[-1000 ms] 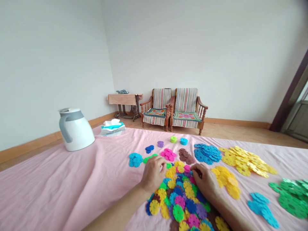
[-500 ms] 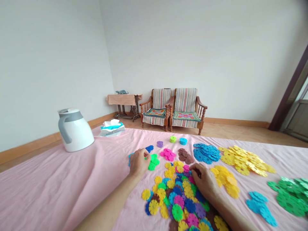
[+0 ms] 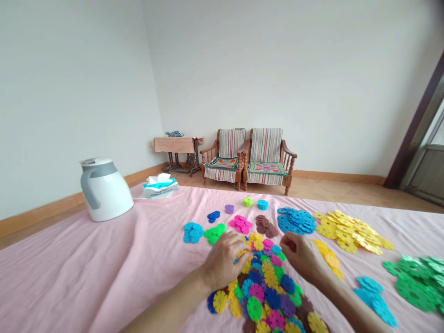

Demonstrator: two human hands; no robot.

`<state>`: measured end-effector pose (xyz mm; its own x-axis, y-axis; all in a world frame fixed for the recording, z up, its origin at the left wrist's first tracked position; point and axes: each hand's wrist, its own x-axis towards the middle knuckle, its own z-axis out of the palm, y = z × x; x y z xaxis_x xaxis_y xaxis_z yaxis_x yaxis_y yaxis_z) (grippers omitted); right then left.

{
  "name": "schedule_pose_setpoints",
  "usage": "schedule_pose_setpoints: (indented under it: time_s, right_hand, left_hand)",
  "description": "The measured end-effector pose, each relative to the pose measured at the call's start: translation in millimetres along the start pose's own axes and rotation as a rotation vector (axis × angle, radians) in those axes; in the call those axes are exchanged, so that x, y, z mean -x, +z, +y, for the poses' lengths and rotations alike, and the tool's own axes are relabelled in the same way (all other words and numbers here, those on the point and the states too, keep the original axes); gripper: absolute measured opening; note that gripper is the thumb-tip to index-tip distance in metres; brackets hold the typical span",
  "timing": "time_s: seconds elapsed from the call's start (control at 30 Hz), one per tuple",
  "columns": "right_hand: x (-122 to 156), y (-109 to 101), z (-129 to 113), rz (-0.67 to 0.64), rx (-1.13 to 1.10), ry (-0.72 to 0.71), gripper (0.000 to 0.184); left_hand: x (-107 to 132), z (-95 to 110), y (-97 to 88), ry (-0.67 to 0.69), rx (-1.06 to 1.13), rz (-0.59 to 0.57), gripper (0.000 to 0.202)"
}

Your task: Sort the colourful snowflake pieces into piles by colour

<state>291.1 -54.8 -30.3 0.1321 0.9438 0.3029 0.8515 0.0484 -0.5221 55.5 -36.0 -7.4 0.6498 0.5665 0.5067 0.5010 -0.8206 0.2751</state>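
A mixed heap of coloured snowflake discs (image 3: 265, 289) lies on the pink cloth (image 3: 104, 273) in front of me. My left hand (image 3: 224, 261) rests on the heap's far left edge, fingers curled down onto yellow pieces; what it holds is hidden. My right hand (image 3: 303, 256) sits at the heap's far right edge, fingers closed in a pinch round something dark that I cannot make out. Just beyond the left hand lie a small green pile (image 3: 214, 232) and a light blue pile (image 3: 192, 231).
Sorted piles lie beyond and to the right: pink (image 3: 242, 223), brown (image 3: 266, 225), blue (image 3: 296, 220), yellow (image 3: 350, 229), green (image 3: 419, 280), cyan (image 3: 374, 293). A white kettle (image 3: 104, 188) and a tissue pack (image 3: 159, 186) stand far left. Two wooden armchairs (image 3: 248, 157) stand by the wall.
My left hand went out to the green pile, left green discs there, and has come back to the mixed heap. My right hand shifted slightly right.
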Motion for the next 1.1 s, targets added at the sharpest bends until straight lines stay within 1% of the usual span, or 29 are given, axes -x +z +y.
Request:
schedule_pose_setpoints:
  time_s: [0.07,0.17,0.2,0.23,0.33,0.4,0.47,0.57,0.6,0.67,0.73,0.83,0.97,1.1]
  right_hand:
    - [2,-7,-1,-0.099,0.062,0.000,0.012]
    - [7,-13,-5,-0.184,0.105,-0.008,0.012]
    - [9,-14,-7,-0.205,0.098,-0.012,0.011]
    - [9,-15,-10,-0.227,0.074,-0.019,0.010]
    - [7,-16,-17,-0.270,-0.058,-0.076,0.009]
    - [4,-18,-19,-0.249,-0.098,-0.096,0.012]
    - [3,-21,-18,-0.234,-0.043,-0.084,0.013]
    - [7,-27,-17,-0.314,0.093,-0.045,0.011]
    - [9,-29,-18,-0.355,0.121,-0.034,0.011]
    - [13,-32,-21,-0.425,0.140,-0.018,0.014]
    - [16,-33,-24,-0.477,0.124,-0.019,0.019]
    - [17,-31,-28,-0.521,0.073,-0.025,0.022]
    - [17,-24,-27,-0.532,0.000,-0.010,0.020]
    - [13,-22,-23,-0.479,-0.104,-0.027,0.016]
  left_hand:
    - [1,11,-0.5,0.015,0.038,-0.069,0.018]
    - [2,23,-0.8,0.035,0.097,-0.152,0.039]
    - [2,26,-0.4,0.050,0.118,-0.176,0.042]
    - [3,27,0.3,0.067,0.139,-0.196,0.041]
    - [3,27,2.6,0.128,0.219,-0.230,0.027]
    - [2,24,3.8,0.143,0.282,-0.218,0.024]
    - [2,22,4.7,0.123,0.327,-0.175,0.022]
    - [2,20,6.1,0.065,0.335,-0.089,0.019]
    - [2,20,6.7,0.061,0.331,-0.081,0.018]
    - [2,19,8.1,0.093,0.313,-0.101,0.018]
    - [3,18,9.6,0.148,0.287,-0.146,0.017]
    - [3,16,11.1,0.188,0.248,-0.180,0.017]
    - [2,16,10.7,0.187,0.224,-0.189,0.017]
    - [3,17,10.2,0.164,0.217,-0.178,0.016]
